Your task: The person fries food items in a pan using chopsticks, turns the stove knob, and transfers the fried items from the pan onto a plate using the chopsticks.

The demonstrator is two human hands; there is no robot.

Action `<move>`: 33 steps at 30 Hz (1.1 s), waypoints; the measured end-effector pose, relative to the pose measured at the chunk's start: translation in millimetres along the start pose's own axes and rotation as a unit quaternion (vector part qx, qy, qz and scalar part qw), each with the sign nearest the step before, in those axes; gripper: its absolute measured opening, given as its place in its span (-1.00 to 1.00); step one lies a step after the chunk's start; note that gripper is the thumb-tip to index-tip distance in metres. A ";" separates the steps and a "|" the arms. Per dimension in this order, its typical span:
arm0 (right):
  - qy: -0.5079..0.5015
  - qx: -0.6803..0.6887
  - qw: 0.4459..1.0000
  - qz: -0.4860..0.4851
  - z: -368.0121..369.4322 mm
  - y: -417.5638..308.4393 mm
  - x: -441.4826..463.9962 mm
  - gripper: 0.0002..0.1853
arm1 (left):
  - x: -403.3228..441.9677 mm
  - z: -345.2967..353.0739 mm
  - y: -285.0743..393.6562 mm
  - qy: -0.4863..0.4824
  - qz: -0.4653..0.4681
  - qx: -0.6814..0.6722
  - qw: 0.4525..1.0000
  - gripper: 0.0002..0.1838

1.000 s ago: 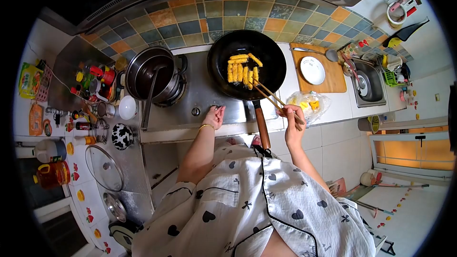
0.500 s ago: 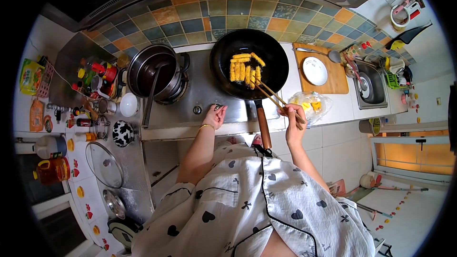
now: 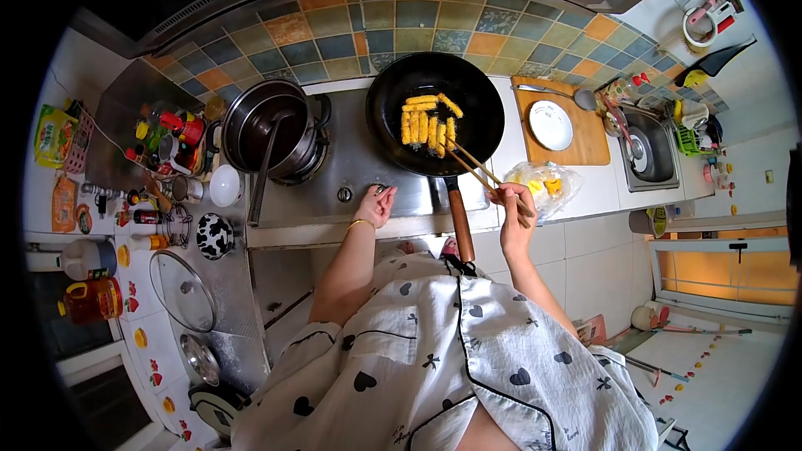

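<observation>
A black wok (image 3: 476, 92) with a wooden handle sits on the right side of the steel stove (image 3: 351, 146). Several yellow-brown strips (image 3: 423, 128) lie in it, most of them side by side. My right hand (image 3: 515, 207) is closed round a pair of wooden chopsticks (image 3: 480, 169), whose tips touch the strips at the right of the row. At the stove's front edge, my left hand (image 3: 378, 205) has its fingers curled on a control knob (image 3: 381, 189), which they partly cover.
A steel pot (image 3: 266, 125) with a ladle stands at the left of the stove. Right of the wok are a wooden board (image 3: 591, 140) with a white plate (image 3: 550, 124), a plastic bag (image 3: 543, 188) holding yellow pieces, and a sink (image 3: 657, 169). A glass lid (image 3: 183, 291) lies at left.
The view has shifted slightly. The chopsticks, the strips and my right hand look nearly unchanged, and my left hand has stayed at the knob.
</observation>
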State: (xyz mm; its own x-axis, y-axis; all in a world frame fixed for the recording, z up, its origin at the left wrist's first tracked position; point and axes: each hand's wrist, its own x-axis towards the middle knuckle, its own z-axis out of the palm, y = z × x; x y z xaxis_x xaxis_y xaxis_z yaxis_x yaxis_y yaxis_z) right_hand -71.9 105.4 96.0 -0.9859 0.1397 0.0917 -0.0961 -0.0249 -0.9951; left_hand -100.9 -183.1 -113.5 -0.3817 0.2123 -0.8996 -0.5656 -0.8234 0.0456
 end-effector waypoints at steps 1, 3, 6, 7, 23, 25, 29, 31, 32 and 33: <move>0.000 -0.004 1.000 -0.004 0.0 0.4 0.0 -0.74 | 0.9 -1.6 0.2 -0.005 -0.002 -0.004 1.000 -0.50; 0.001 -0.005 1.000 -0.004 0.4 0.4 0.1 -0.74 | 1.9 -4.1 1.2 -0.015 -0.007 -0.011 1.000 -0.49; 0.003 -0.007 1.000 -0.004 0.4 1.0 0.2 -0.74 | 2.9 -4.4 1.1 -0.012 -0.008 -0.019 1.000 -0.49; 0.004 -0.007 1.000 -0.004 0.4 1.2 0.2 -0.74 | 2.8 -4.3 0.8 -0.010 -0.006 -0.019 1.000 -0.50; 0.015 0.022 1.000 0.015 2.1 4.3 -9.6 -0.78 | 8.9 -18.2 -6.6 0.011 0.124 0.171 0.977 -0.62; 0.020 0.022 0.999 0.018 0.4 6.1 -12.8 -0.76 | -4.8 -9.7 -12.5 0.051 0.184 0.242 0.951 -0.68; 0.048 0.059 0.997 0.034 -12.0 15.1 -8.9 -0.71 | -20.8 -4.6 -26.4 0.080 0.293 0.292 0.907 -0.80; 0.060 0.091 0.993 0.047 -21.2 22.8 -2.7 -0.70 | -25.5 -5.8 -31.8 0.080 0.346 0.303 0.884 -0.83; 0.067 0.107 0.990 0.059 -25.5 27.1 -0.5 -0.70 | -27.7 -7.2 -34.8 0.082 0.370 0.308 0.873 -0.83; 0.075 0.122 0.987 0.071 -29.1 29.9 0.9 -0.70 | -30.6 -8.5 -38.5 0.085 0.392 0.313 0.861 -0.83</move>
State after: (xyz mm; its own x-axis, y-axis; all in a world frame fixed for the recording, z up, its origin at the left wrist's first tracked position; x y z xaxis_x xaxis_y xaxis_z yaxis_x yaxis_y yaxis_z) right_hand -71.6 133.6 65.2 -0.9624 0.2618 -0.0730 -0.0064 -0.2901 -0.9570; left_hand -61.3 -162.3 -91.4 -0.7435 -0.4036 -0.5331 -0.4855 -0.2224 0.8455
